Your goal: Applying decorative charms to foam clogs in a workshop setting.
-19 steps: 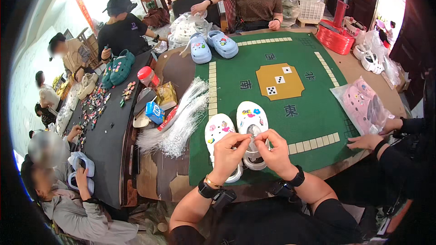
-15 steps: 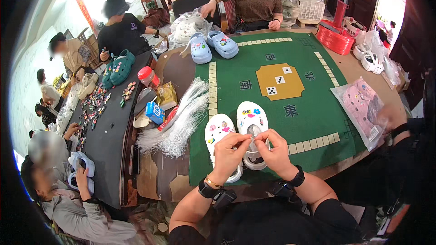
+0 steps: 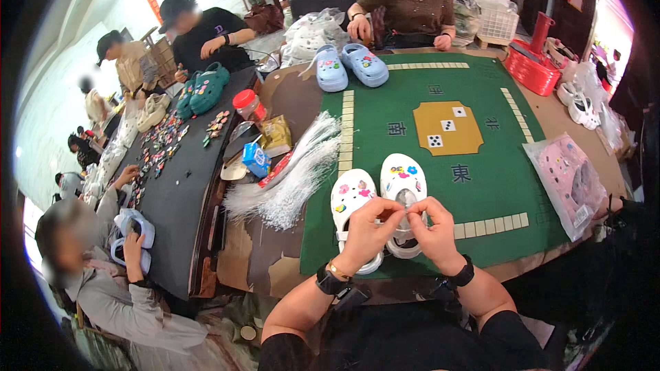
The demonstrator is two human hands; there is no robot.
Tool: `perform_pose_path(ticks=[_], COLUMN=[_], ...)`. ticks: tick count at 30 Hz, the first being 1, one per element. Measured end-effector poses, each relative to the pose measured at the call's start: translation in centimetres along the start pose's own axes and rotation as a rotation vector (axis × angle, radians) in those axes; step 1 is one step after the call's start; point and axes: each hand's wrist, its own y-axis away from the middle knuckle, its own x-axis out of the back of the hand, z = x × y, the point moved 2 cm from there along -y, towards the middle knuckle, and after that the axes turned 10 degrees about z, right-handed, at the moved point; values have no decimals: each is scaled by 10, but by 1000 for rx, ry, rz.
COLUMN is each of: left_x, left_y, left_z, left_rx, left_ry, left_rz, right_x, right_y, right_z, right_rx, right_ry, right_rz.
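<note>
A pair of white clogs with colourful charms stands side by side in front of me, the left clog (image 3: 353,191) and the right clog (image 3: 404,173) with toes pointing away. Over the opening of the right clog, my left hand (image 3: 366,235) and my right hand (image 3: 436,231) meet with thumbs and forefingers pinched, almost touching. Whatever is between the fingertips is too small to make out. Part of the right clog's opening and much of the left clog's heel are hidden behind my hands.
A green mat (image 3: 385,117) covers the table. Left lies a bundle of thin white plastic strips (image 3: 292,182), beside a blue box (image 3: 256,160). Light-blue clogs (image 3: 331,74) stand beyond; bagged pink clogs (image 3: 558,168) lie right. Loose charms (image 3: 161,148) cover the dark side table, where co-workers sit.
The whole view has shifted, moving the scene rightward in the picture. My hands stay pinched over the right clog. Another person's hand at the right has drawn back from the pink clogs' bag.
</note>
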Motion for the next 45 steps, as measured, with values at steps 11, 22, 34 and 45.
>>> perform_pose_path(ticks=[11, 22, 34, 45], left_x=[-2, 9, 8, 5], left_y=[0, -8, -6, -2], left_z=[0, 17, 14, 9], left_rx=[-30, -465, -459, -543], left_ry=[-89, -275, -289, -440], left_rz=[-71, -16, -107, -168], right_x=[0, 3, -2, 1], right_y=[2, 0, -7, -14], right_z=[6, 4, -7, -16], right_rx=[-140, -94, 116, 468], right_ry=[-51, -19, 102, 310], right_rz=[-3, -45, -182, -375])
